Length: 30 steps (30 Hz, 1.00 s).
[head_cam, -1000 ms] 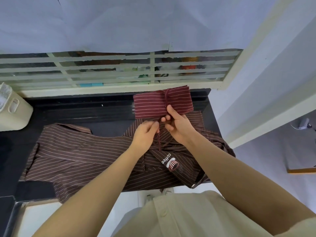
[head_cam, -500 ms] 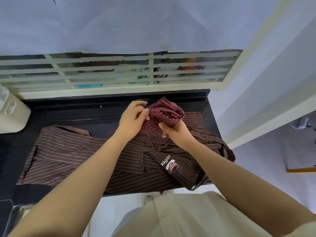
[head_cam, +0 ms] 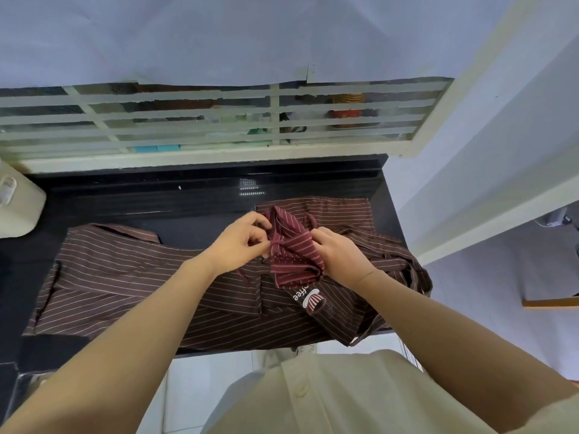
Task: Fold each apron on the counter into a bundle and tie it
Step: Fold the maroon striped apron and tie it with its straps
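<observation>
A folded maroon striped apron bundle (head_cam: 293, 252) is held up over the black counter (head_cam: 200, 195), a strap wrapped round its middle. My left hand (head_cam: 242, 242) pinches the strap at the bundle's left side. My right hand (head_cam: 340, 255) grips the bundle's right edge. Beneath them a brown striped apron (head_cam: 134, 283) lies spread across the counter, with a "coffee" logo (head_cam: 308, 299) showing just below the bundle. Another folded brown striped piece (head_cam: 338, 208) lies behind the bundle at the back right.
A cream-coloured appliance (head_cam: 18, 202) stands at the counter's left end. A white slatted window grille (head_cam: 219, 120) runs along the back. The counter's right end meets a white wall (head_cam: 470, 151). The brown apron hangs over the front edge at the right.
The maroon bundle lay flat at the back, was lifted and bunched, and now hangs nearer me. My left hand moved from the strap below to the bundle's left side.
</observation>
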Each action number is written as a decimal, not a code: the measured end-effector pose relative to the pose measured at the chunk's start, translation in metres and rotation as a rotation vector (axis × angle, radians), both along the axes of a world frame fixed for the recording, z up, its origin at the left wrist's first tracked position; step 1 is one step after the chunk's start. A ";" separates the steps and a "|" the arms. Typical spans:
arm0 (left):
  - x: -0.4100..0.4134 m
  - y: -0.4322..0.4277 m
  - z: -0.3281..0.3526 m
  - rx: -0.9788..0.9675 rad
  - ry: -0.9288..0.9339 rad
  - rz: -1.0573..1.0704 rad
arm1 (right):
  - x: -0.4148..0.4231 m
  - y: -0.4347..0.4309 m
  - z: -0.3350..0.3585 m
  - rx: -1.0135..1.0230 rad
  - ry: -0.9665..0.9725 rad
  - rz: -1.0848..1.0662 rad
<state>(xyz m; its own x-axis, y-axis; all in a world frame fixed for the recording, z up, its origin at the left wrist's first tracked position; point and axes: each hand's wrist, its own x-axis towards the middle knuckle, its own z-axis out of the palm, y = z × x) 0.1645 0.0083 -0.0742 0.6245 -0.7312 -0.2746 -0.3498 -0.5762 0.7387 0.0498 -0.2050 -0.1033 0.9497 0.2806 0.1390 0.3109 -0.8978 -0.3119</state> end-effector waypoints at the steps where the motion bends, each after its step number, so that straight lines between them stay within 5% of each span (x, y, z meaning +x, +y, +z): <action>1: -0.001 0.001 -0.004 0.069 -0.038 -0.060 | -0.001 0.000 -0.004 -0.042 -0.010 0.037; 8: -0.009 -0.010 -0.029 0.360 -0.077 -0.025 | -0.006 0.009 -0.026 -0.267 0.050 0.179; 14: -0.023 -0.019 -0.048 0.225 -0.165 -0.083 | -0.014 0.021 -0.034 -0.285 0.247 0.265; 18: -0.031 -0.025 -0.054 0.128 -0.113 -0.204 | -0.013 0.015 -0.028 -0.269 0.361 0.243; 21: -0.034 -0.034 -0.060 0.103 0.016 -0.100 | -0.010 0.009 -0.023 -0.255 0.422 0.229; 25: -0.033 -0.041 -0.063 0.135 0.129 -0.011 | -0.007 0.001 -0.016 -0.146 0.534 0.203; 30: -0.036 -0.041 -0.071 0.163 0.082 0.006 | 0.012 -0.014 -0.003 0.144 0.505 -0.078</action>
<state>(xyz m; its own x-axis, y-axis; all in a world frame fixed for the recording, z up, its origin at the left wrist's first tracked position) 0.1284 -0.0332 -0.1449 0.5994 -0.6692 -0.4392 -0.2886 -0.6924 0.6612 0.0622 -0.2189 -0.1063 0.9258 0.2181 -0.3089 0.0243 -0.8495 -0.5270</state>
